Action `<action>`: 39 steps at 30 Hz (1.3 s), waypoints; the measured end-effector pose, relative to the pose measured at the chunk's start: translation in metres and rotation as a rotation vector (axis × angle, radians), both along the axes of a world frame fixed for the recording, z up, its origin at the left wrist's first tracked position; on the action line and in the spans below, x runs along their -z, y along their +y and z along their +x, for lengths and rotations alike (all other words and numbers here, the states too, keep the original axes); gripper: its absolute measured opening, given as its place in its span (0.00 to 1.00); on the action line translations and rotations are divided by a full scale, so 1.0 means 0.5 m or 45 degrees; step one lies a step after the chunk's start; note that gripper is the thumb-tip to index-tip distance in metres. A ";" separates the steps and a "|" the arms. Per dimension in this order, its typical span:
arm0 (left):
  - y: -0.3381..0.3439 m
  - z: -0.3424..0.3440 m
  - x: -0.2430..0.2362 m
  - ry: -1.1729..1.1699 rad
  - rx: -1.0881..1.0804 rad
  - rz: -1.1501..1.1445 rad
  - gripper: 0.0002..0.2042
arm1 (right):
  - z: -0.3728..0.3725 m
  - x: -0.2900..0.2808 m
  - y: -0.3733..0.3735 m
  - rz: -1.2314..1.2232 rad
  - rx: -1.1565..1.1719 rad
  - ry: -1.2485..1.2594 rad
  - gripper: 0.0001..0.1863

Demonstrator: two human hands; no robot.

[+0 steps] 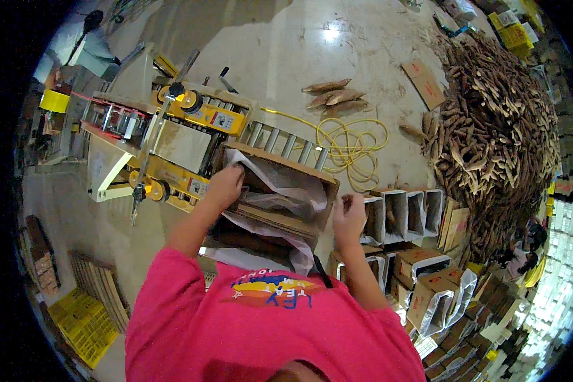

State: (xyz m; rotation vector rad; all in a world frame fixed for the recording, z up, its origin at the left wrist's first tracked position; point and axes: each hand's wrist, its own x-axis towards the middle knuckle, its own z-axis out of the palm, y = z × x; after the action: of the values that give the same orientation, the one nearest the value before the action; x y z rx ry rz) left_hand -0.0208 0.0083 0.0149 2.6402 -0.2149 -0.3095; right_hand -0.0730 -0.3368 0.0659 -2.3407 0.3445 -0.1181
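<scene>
The cardboard box (309,167) sits open between the two hands, at the near end of the roller conveyor (290,144), just right of the yellow machine (219,119). The left hand (225,184) is at the left end of this box, its fingers bent over the rim, where the white liner (280,183) comes up; I cannot tell if it pinches the liner or only rests there. The right hand (350,218) is just beside the right end, with fingers half curled; no thing is seen in it, but its palm is hidden.

As I judge, the lining is done, but the closing is left: the liner is not folded flat, and the top is not shut. What lies below the liner is too dark to tell surely. A second lined box (261,240) is nearer, against the pink shirt (267,331), also open.

The cardboard is stiff, brown and square-cornered; the liner is thin, soft and wrinkled. The rollers are smooth metal cylinders. At far right, the pile of roots (490,121) shows rough, tapering shapes, and more open boxes (396,213) stand nearer.
</scene>
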 end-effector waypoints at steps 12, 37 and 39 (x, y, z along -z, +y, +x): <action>-0.015 0.062 0.003 -0.419 0.129 0.241 0.07 | 0.116 0.003 0.137 0.010 -0.616 -0.017 0.14; -0.042 0.032 -0.015 -0.488 -0.716 0.044 0.27 | -0.023 0.085 0.039 0.022 -0.004 0.295 0.15; -0.037 0.037 -0.008 -0.333 -0.811 -0.089 0.27 | -0.002 0.052 0.069 -0.117 -0.153 0.410 0.15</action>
State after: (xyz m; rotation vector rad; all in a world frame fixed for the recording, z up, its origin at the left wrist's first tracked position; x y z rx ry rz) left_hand -0.0025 -0.0104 0.0189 2.5105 0.5172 0.2508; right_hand -0.0741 -0.3025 0.0400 -2.4655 0.3593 0.3108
